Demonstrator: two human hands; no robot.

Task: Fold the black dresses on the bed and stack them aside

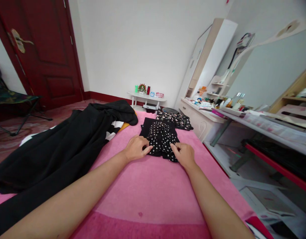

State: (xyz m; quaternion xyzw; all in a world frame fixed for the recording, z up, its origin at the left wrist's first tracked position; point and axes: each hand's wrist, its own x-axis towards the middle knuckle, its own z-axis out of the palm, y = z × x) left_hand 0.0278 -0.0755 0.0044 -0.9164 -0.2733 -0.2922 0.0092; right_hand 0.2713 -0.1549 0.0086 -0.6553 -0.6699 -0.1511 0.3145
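Note:
A black garment with white dots [160, 137] lies folded on the pink bedspread [148, 189], in front of me. My left hand [136, 147] grips its left edge, the thumb on top and the fingers curled beneath. On the opposite edge my right hand [185, 154] pinches the cloth in the same way. Plain black cloth [148, 122] shows under and behind the dotted part. Just beyond lies a folded black floral garment [175, 119].
A heap of black clothes [75, 139] covers the left of the bed, with white and yellow cloth beneath. A dressing table [205, 116] crowded with bottles stands to the right. At the far wall is a small white table [146, 96]; a dark red door [43, 49] is at left.

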